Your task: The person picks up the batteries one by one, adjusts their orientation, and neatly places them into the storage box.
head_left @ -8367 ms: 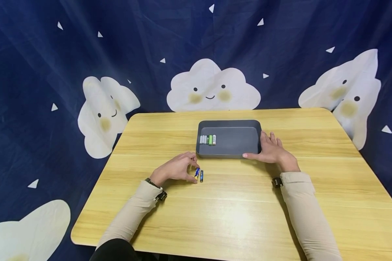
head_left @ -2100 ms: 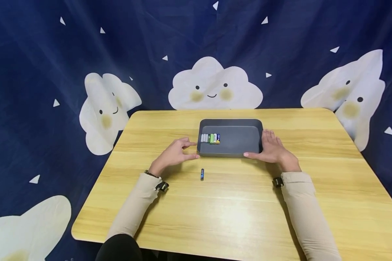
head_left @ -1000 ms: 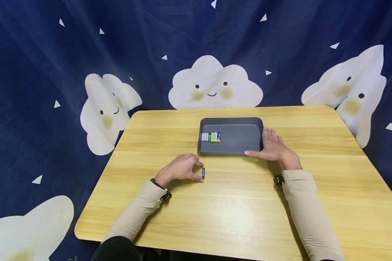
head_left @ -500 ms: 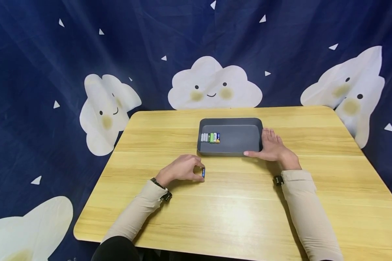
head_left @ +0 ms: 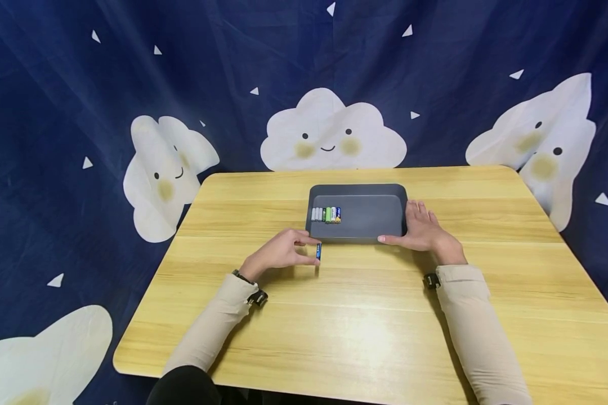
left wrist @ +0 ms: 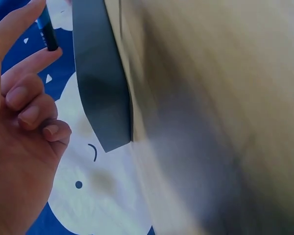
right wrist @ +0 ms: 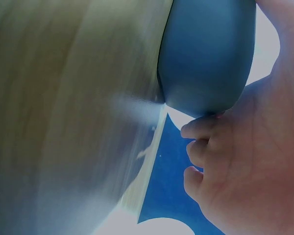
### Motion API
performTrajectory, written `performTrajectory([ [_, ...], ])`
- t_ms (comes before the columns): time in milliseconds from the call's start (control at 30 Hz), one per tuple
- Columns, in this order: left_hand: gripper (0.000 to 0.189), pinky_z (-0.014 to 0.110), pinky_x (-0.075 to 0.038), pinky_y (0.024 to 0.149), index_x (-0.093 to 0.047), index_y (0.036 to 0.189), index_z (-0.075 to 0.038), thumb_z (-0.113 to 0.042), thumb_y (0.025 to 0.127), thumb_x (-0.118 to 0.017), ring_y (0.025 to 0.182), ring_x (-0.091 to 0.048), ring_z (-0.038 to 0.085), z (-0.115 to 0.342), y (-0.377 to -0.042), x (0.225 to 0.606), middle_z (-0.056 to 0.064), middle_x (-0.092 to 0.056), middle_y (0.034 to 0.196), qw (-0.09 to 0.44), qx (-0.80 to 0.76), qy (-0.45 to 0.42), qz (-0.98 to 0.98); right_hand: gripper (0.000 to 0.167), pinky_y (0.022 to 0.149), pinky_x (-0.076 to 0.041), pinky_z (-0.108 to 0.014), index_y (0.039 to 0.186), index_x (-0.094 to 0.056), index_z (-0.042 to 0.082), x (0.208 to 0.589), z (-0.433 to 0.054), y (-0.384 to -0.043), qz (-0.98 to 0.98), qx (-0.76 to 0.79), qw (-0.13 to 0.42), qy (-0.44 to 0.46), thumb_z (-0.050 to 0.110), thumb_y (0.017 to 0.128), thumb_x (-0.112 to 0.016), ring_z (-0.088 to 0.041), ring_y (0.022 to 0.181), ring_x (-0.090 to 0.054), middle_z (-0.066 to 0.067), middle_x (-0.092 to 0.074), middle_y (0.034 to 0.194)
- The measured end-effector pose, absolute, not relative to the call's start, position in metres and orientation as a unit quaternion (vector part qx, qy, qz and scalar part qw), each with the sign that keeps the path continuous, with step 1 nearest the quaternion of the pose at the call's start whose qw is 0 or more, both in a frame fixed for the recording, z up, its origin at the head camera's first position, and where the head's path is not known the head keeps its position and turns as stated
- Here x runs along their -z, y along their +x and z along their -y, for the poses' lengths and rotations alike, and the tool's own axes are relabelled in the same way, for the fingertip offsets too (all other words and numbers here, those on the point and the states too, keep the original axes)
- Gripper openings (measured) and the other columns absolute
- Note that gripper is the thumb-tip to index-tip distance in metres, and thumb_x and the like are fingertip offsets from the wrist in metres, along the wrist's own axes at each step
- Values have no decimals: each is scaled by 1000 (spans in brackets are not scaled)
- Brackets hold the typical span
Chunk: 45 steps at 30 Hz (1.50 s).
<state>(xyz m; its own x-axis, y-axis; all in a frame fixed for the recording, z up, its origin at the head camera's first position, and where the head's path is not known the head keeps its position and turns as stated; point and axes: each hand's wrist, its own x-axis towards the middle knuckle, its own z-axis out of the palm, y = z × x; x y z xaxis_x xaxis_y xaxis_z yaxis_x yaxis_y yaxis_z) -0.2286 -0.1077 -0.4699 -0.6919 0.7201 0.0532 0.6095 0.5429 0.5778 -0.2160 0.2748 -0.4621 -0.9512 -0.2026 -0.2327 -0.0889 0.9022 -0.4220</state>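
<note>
My left hand (head_left: 281, 251) pinches a small blue and black battery (head_left: 318, 253) by its two ends, between thumb and index finger, just in front of the tray's near left corner. The left wrist view shows the same battery (left wrist: 47, 32) off the table, with the other fingers loosely curled. A shallow dark grey tray (head_left: 370, 240) lies on the table. Inside, against its left wall, several batteries (head_left: 327, 215) stand side by side in a row: grey, green, white and blue-gold. My right hand (head_left: 421, 229) rests on the tray's right end, fingers mostly straight, thumb at the front rim.
The wooden table (head_left: 385, 326) reaches back to a dark blue curtain (head_left: 223, 50) with white cloud prints. The tray sits toward the table's far side. Both wrists wear black straps with small cameras.
Earlier two batteries lay on the table; the blue-gold one is now in the tray's row. My left hand has picked up the last one and moved it toward the tray. My right hand stays put.
</note>
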Motion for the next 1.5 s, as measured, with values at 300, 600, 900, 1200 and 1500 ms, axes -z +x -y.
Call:
performTrajectory([
  [300, 58, 23, -34, 61, -73, 130, -9, -39, 82, -88, 70, -40, 14, 102, -246, 467, 23, -61, 84, 86, -386, 354, -848, 140, 125, 2, -68, 158, 12, -12, 462, -275, -216, -966, 199, 151, -71, 84, 84, -57, -53, 157, 10, -35, 9, 168],
  [600, 58, 23, -24, 56, -73, 130, -11, -40, 82, -88, 60, -24, 9, 91, -267, 468, -7, -22, 64, 69, -426, 337, -837, 139, 126, 2, -67, 160, 11, -11, 465, -276, -217, -966, 202, 146, -72, 84, 83, -58, -52, 157, 9, -34, 7, 169],
  [900, 59, 24, -24, 55, -73, 130, -12, -42, 82, -88, 58, -23, 9, 78, -288, 468, -8, -23, 61, 73, -431, 327, -838, 138, 126, 2, -67, 160, 10, -10, 467, -276, -217, -965, 208, 140, -73, 82, 84, -60, -52, 157, 8, -34, 6, 169],
  [1200, 60, 25, -26, 55, -72, 130, -6, -40, 83, -87, 58, -27, 10, 63, -304, 462, -7, -28, 61, 65, -401, 332, -852, 138, 126, 1, -67, 161, 9, -8, 467, -276, -218, -965, 212, 138, -72, 82, 83, -60, -52, 158, 8, -32, 5, 170],
  [1500, 58, 25, -23, 54, -70, 133, -4, -37, 87, -84, 53, -21, 10, 47, -316, 463, -8, -24, 57, 61, -355, 350, -865, 137, 126, 1, -68, 161, 9, -8, 465, -277, -216, -964, 216, 139, -72, 80, 84, -62, -52, 158, 8, -32, 5, 170],
])
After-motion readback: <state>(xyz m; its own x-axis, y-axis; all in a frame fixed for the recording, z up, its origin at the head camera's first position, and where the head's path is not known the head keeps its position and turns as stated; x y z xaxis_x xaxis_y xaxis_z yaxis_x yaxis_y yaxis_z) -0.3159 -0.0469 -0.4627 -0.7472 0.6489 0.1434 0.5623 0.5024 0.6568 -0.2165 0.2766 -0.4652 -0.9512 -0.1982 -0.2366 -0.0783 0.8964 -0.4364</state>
